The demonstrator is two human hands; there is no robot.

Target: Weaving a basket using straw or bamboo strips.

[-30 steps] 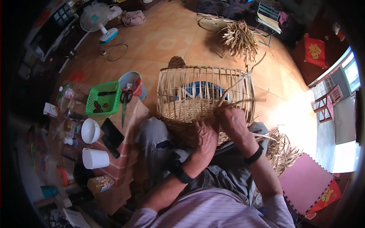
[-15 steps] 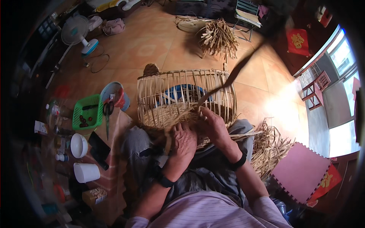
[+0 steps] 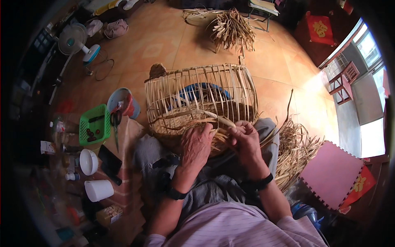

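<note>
A half-woven basket (image 3: pixel 201 71) lies on its side across my lap, with open upright stakes and a denser woven part nearer me. My left hand (image 3: pixel 195 146) is closed at the near woven edge, its fingertips pinching the strands there. My right hand (image 3: pixel 248 142), just to the right, pinches a pale dried-leaf strip (image 3: pixel 218 117) between thumb and fingers. That strip arches leftward over the near part of the basket. The exact grip of my left fingertips is partly hidden by the hand. Something blue (image 3: pixel 199 88) shows through the stakes.
Loose dried strips (image 3: pixel 298 150) pile up at my right, beside a pink foam mat (image 3: pixel 331 175). At my left a table bears a green basket (image 3: pixel 94 127), scissors (image 3: pixel 116 121), a white bowl (image 3: pixel 88 161) and a white cup (image 3: pixel 98 190). A strip bundle (image 3: pixel 232 31) stands ahead.
The long strip that rose up to the right from my right hand now arches left over the basket. My right hand has moved slightly right and down, away from the left.
</note>
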